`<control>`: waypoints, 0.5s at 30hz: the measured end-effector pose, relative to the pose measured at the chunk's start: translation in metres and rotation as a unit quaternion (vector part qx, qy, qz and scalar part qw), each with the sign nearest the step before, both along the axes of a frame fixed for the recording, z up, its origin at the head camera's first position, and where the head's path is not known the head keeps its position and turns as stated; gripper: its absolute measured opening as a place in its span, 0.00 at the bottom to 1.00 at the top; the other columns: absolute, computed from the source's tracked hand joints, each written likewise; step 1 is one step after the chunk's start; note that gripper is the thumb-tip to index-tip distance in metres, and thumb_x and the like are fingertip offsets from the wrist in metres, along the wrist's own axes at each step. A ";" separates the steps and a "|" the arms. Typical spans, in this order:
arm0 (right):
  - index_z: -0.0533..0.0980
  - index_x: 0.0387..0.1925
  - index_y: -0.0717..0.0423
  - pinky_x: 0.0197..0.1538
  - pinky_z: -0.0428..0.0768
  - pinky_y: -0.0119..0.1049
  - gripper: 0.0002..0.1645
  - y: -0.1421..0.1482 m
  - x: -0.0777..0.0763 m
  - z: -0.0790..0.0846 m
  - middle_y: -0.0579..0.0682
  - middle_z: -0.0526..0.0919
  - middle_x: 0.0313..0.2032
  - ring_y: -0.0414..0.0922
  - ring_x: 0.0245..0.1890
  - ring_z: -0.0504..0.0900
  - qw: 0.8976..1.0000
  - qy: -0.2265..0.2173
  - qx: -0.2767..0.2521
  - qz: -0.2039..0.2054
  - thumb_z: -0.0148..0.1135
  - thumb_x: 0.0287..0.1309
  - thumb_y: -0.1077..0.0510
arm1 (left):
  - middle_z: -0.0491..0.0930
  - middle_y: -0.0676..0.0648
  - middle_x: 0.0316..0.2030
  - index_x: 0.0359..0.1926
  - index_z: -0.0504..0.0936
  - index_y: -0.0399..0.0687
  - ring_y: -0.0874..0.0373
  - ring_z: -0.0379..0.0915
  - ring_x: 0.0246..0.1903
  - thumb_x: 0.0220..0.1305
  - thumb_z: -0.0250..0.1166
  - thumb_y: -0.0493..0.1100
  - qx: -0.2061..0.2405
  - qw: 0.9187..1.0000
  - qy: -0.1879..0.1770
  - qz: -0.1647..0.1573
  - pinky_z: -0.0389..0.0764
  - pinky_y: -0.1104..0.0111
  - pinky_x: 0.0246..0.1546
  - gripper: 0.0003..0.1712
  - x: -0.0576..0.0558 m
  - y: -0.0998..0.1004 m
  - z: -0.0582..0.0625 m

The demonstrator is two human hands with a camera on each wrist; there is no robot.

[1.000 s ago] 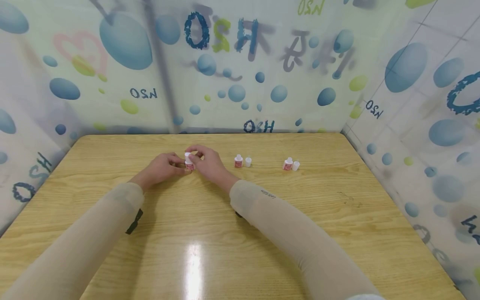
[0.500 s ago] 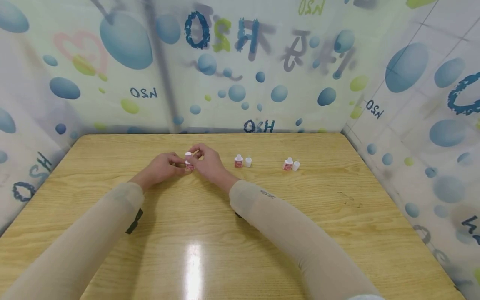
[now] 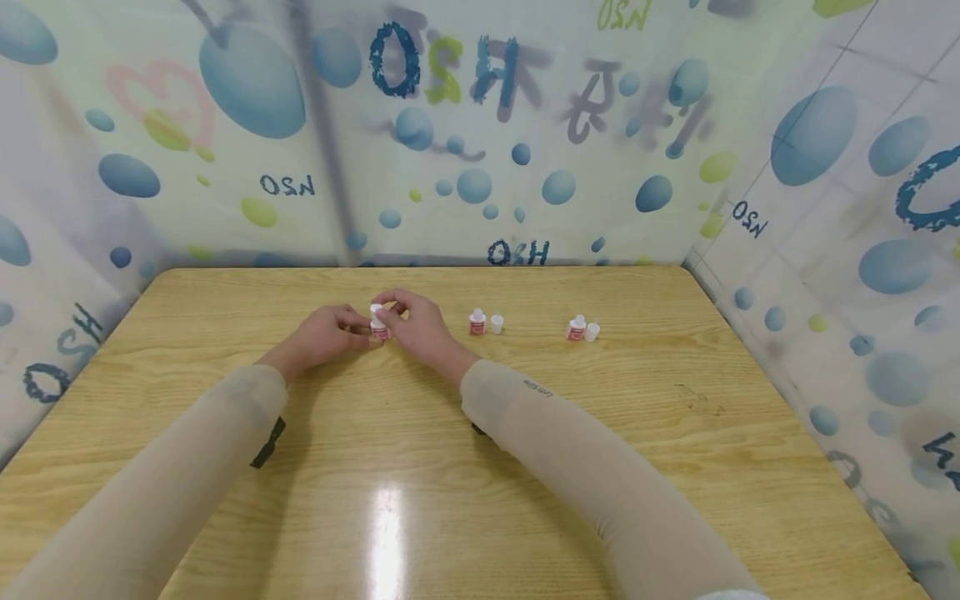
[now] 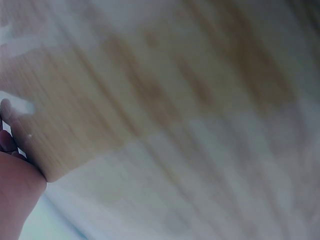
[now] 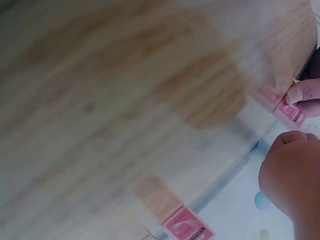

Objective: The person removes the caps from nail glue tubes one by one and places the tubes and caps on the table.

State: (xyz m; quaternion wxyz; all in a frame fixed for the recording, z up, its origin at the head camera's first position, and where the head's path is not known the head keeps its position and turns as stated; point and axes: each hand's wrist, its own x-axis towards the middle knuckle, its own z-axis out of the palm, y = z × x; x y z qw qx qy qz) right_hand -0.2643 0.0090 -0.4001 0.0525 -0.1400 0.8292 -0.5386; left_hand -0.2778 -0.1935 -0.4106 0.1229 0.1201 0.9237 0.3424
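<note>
A small bottle (image 3: 380,332) with a pink-red label stands upright near the back left of the table. My left hand (image 3: 324,335) grips its body from the left, fingers and thumb at its sides. From the right, my right hand (image 3: 417,327) pinches the white cap (image 3: 376,309) at its top between thumb and fingers. The right wrist view shows the bottle's pink label (image 5: 295,116) between the left fingertips (image 5: 303,92) and the right hand's curled fingers. Only a blurred edge of the left hand (image 4: 20,187) shows in the left wrist view.
Two similar bottles stand to the right, a middle one (image 3: 477,322) and a right one (image 3: 575,328). Beside each sits a white cap, the middle (image 3: 497,324) and the right (image 3: 592,332). The wooden table (image 3: 360,433) meets a patterned curtain (image 3: 450,225) behind.
My right fingers and thumb shift slightly at the cap, covering more of the bottle half a second ago and less now. The bottle and my left hand stay in place.
</note>
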 end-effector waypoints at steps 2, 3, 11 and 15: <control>0.83 0.57 0.50 0.30 0.71 0.29 0.14 0.000 0.001 0.001 0.48 0.82 0.38 0.39 0.26 0.72 1.000 -0.007 -0.004 -0.005 0.63 0.76 0.52 | 0.81 0.41 0.55 0.63 0.87 0.45 0.45 0.72 0.56 0.71 0.70 0.48 -0.002 1.000 -0.004 0.000 0.71 0.55 0.58 0.23 0.000 0.000 0.000; 0.82 0.57 0.50 0.29 0.70 0.29 0.14 0.000 0.001 0.001 0.48 0.82 0.37 0.39 0.26 0.71 1.000 -0.011 -0.006 -0.008 0.65 0.75 0.52 | 0.81 0.41 0.55 0.63 0.87 0.46 0.45 0.71 0.56 0.71 0.70 0.48 -0.002 1.000 -0.006 0.000 0.71 0.55 0.57 0.23 0.000 0.000 0.000; 0.80 0.53 0.52 0.28 0.70 0.29 0.13 -0.001 0.002 0.001 0.46 0.82 0.36 0.38 0.24 0.71 1.000 -0.012 -0.006 -0.019 0.67 0.74 0.51 | 0.81 0.42 0.53 0.62 0.88 0.46 0.46 0.72 0.56 0.70 0.71 0.48 0.002 1.000 0.000 0.000 0.70 0.57 0.56 0.22 -0.002 -0.001 -0.002; 0.81 0.53 0.50 0.29 0.70 0.30 0.12 0.000 0.001 0.000 0.47 0.82 0.37 0.39 0.25 0.71 1.000 -0.008 0.004 -0.019 0.64 0.75 0.51 | 0.82 0.42 0.52 0.61 0.88 0.46 0.46 0.73 0.56 0.70 0.71 0.48 0.002 1.000 0.002 0.000 0.70 0.57 0.57 0.21 -0.002 -0.001 -0.003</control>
